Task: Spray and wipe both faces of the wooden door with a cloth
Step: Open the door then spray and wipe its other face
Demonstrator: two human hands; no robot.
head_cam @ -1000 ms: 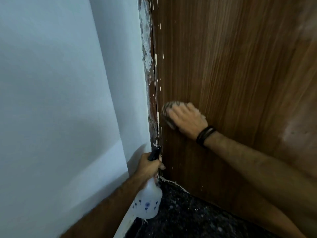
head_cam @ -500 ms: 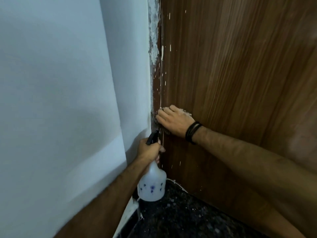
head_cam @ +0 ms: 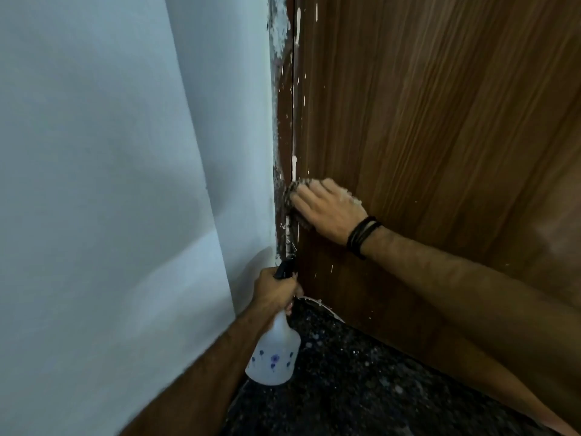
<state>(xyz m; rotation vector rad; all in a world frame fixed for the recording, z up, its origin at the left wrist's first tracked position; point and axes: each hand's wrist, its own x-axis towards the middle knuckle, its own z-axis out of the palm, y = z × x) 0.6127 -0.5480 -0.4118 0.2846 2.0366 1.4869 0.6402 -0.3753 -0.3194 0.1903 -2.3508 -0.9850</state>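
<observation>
Big wooden door (head_cam: 440, 136) fills the whole right side, grain running vertical, white paint flecks dotted along its left edge. Pale wall (head_cam: 110, 184) takes up the left, meeting a crusty, paint-caked door frame (head_cam: 283, 136) in a tight corner. Dark speckled floor (head_cam: 361, 388) down below.

Right hand (head_cam: 330, 212) flat on the door with fingers spread, pressing a bunched cloth (head_cam: 294, 199) right at the door's left edge, touching the frame line. Left hand (head_cam: 275, 291) wrapped round the neck of a white spray bottle (head_cam: 273, 357), hanging low by the bottom corner, nozzle up near the frame. Black wristbands (head_cam: 363, 236) on the right wrist.

Probably best to wipe with the grain here, long up-and-down strokes, firm palm pressure. Those flecks look like dried paint, so probably not coming off with spray alone. Worth keeping the cloth off the flaky frame, otherwise likely dragging crumbs onto the clean wood.

Barely any room leftward, wall and frame right there. Loads of open door to the right and upward. Bottom strip near the floor looks not done yet.
</observation>
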